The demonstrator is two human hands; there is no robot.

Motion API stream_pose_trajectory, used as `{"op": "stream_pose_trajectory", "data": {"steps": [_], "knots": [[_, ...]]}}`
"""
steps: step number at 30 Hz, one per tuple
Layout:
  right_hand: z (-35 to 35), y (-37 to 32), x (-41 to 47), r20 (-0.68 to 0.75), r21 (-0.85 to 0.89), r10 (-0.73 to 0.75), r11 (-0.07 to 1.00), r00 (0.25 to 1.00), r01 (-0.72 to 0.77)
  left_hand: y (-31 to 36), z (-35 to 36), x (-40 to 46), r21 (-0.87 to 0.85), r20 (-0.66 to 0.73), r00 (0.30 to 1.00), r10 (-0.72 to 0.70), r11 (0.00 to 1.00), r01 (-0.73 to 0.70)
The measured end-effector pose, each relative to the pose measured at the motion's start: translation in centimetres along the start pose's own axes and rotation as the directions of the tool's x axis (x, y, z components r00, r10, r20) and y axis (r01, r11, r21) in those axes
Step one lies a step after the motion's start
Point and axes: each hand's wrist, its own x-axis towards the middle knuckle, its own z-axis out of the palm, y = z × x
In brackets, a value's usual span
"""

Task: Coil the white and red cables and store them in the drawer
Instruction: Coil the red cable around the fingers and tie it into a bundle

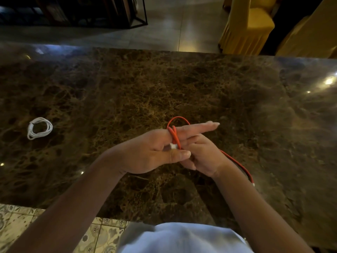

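The red cable is looped round the straight fingers of my left hand, near their base. My left thumb pins the cable's white plug against those fingers. My right hand sits just behind the left fingers with its fingers curled on the red cable. The cable's loose tail trails right over the table to a white end. The white cable lies coiled on the marble table at the left, away from both hands. No drawer is in view.
The table's near edge runs along the bottom, with patterned floor tiles below at the left. Beyond the far edge stand yellow-covered chairs at the right and a dark metal-framed shelf at the left.
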Motion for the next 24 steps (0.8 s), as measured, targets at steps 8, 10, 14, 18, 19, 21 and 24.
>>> {"op": "stream_pose_trajectory", "data": {"steps": [8,10,14,18,19,21,24], "knots": [[2.1,-1.7,-2.9,-0.031,-0.299,-0.065,0.953,0.997,0.053,-2.3,-0.3,-0.1,0.076,-0.194,0.981,-0.005,0.997,0.02],[2.4,-1.8,-2.8,-0.037,-0.579,-0.078,0.814,0.996,0.042,-3.5,-1.1,0.1,0.147,-0.227,0.972,-0.054,0.985,0.089],[1.9,-4.3,-3.6,0.043,-0.839,0.029,0.544,0.999,0.02,-5.0,-2.2,-1.2,0.189,-0.144,0.965,-0.219,0.951,0.244],[1.3,-7.0,-3.9,0.149,-0.923,0.021,0.363,0.989,0.132,-4.8,-2.2,-2.0,0.088,-0.011,0.95,-0.312,0.946,0.312],[1.4,-7.5,-3.7,0.168,-0.935,0.025,0.322,0.985,0.152,-4.4,-1.8,-1.8,0.116,0.005,0.949,-0.315,0.943,0.312],[1.6,-8.5,-3.3,0.175,-0.967,0.047,0.198,0.984,0.162,-4.1,-0.6,-1.0,0.171,0.039,0.957,-0.287,0.946,0.276],[2.2,-10.2,-3.2,0.157,-0.987,0.072,0.054,0.985,0.153,-3.6,0.9,0.0,0.183,-0.002,0.951,-0.309,0.935,0.304]]}}
